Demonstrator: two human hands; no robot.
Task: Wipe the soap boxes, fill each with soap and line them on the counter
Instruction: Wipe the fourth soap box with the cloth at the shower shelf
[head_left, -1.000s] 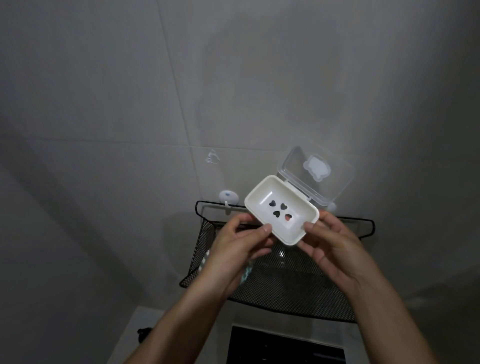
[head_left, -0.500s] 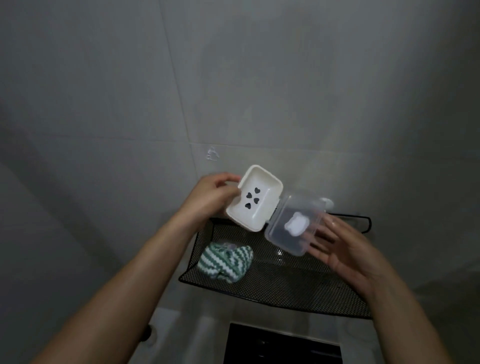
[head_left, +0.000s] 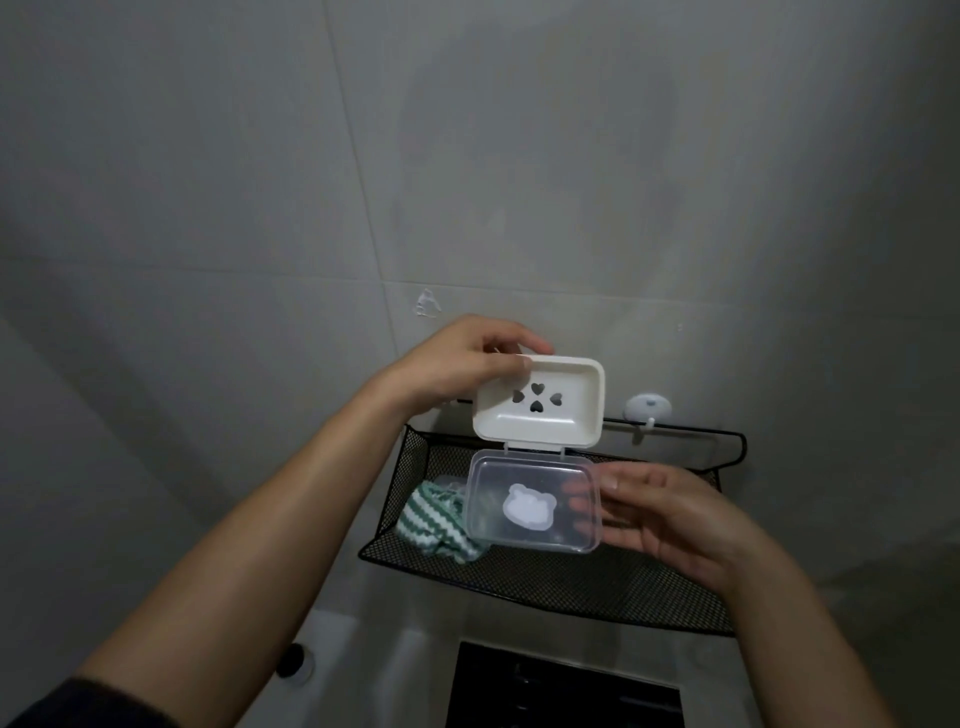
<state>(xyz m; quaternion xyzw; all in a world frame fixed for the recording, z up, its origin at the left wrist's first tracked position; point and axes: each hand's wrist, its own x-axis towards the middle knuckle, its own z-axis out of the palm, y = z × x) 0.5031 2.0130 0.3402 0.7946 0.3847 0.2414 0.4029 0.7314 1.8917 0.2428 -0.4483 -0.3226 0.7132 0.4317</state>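
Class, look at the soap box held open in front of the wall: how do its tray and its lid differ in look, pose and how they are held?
The tray is opaque white with four heart-shaped holes; the lid is clear with a white bear shape. The tray sits above, the lid hangs below it. The left hand grips the tray's edge; the right hand has straight fingers behind the lid. Both are rounded rectangles joined at one hinge, and neither holds soap.
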